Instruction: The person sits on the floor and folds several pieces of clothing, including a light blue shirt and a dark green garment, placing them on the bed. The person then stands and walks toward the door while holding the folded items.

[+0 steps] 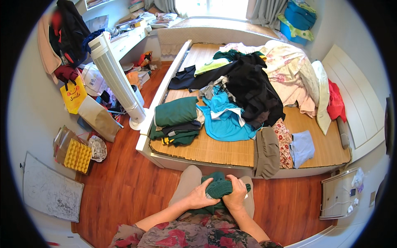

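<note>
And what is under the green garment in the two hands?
Under the green garment, beige trousers show at both sides. The garment, the left hand and the right hand cover the middle, so what lies there cannot be seen.

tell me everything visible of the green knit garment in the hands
The dark green knit garment has a ribbed section uppermost. It is bunched and folded, held by the left hand on one side and the right hand on the other, with lower folds between the beige trouser legs. Its full shape is hidden.
</note>
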`<state>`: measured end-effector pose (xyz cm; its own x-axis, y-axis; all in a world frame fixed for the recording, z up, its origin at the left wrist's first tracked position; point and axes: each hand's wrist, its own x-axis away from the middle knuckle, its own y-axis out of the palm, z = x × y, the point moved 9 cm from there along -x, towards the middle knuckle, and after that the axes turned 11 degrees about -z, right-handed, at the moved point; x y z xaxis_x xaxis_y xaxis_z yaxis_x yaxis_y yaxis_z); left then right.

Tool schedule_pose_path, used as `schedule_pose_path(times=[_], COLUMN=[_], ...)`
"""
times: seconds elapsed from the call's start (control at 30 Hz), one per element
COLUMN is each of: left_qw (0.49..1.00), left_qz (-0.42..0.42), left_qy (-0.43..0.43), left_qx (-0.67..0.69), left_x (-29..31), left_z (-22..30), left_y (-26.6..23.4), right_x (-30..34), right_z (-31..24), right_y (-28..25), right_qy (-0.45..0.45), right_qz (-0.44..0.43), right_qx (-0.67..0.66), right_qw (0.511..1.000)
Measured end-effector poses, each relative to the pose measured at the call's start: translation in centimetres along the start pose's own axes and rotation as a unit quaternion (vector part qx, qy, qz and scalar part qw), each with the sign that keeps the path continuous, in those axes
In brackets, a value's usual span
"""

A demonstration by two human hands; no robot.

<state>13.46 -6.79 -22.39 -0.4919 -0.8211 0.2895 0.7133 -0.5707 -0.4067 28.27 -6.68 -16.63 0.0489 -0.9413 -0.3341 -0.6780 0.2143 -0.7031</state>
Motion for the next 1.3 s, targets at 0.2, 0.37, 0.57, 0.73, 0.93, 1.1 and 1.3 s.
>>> schedule_pose_path(times=[0.2,0.37,0.57,0.73,0.93,1.1,1.3], left_qw=[0.979,0.99,0.994,0.983,0.964,0.898,0.832], left_qz=[0.093,0.017,0.046,-0.008,-0.084,-0.141,-0.141], left_qy=[-0.067,-0.103,0.023,0.033,0.023,0.023,0.001], left_qx=[-0.166,-0.094,0.099,0.182,0.25,0.417,0.537], left_x=[0.0,-0.6,0.0,0.5,0.6,0.7,1.1], left_z=[-0.4,-1.4,-0.4,1.4,0.5,0.1,-0.5], left_y=[-1.5,-1.5,-2.4,-2.3,-1.0,0.6,0.9], right_x=[0.1,-0.1,-0.9,-1.5,-1.6,-1.4,-1.8], right_z=[0.0,-0.2,-0.1,-0.8,-0.2,-0.2,0.9], right_y=[1.1,1.3,1.8,1.1,1.4,2.2,4.0], right_qy=[-0.012,-0.016,-0.032,-0.067,-0.074,-0.062,-0.024], right_qz=[-0.022,-0.031,-0.046,-0.046,-0.054,-0.085,-0.154], right_qx=[0.008,0.014,0.026,0.011,0.009,-0.011,0.0], right_qw=[1.0,0.999,0.998,0.997,0.996,0.994,0.988])
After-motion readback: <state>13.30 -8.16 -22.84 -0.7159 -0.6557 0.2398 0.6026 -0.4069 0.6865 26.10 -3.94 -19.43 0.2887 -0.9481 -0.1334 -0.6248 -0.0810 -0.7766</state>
